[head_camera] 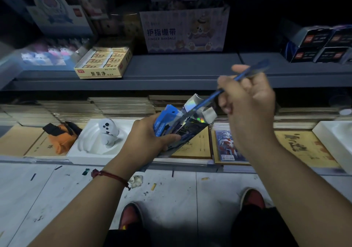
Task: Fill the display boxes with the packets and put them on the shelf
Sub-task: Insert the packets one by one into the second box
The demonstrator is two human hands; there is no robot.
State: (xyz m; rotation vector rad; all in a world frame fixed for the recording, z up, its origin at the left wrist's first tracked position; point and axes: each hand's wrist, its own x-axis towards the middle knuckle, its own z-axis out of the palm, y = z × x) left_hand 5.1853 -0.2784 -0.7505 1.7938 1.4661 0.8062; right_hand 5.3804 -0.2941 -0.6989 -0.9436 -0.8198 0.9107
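Blue packets stick out of the top of a shiny dark cardboard display box. The left hand holds this box up in the air, above the near edge of the low worktop. The left fingers are wrapped round the lower half of the box. The box leans to the right, and its silver top flaps stand open.

The right hand is just to the right of the box mouth. Its fingers pinch one long, thin blue packet, which looks blurry. The low end of this packet is at the open mouth of the box. I cannot tell if it touches the packets inside.

I think the job is only partly done. This box has some packets in it, and one more looks ready to go in. The box is not on the shelf yet.

The grey shelf is farther away. A yellow flat box of erasers sits on its left part, and small dark boxes sit far to the right. A pale box with a bear picture stands at the back. The grey stretch in front of it looks like a good place for the display box.

What is left: finish filling the box, then set it on the shelf.
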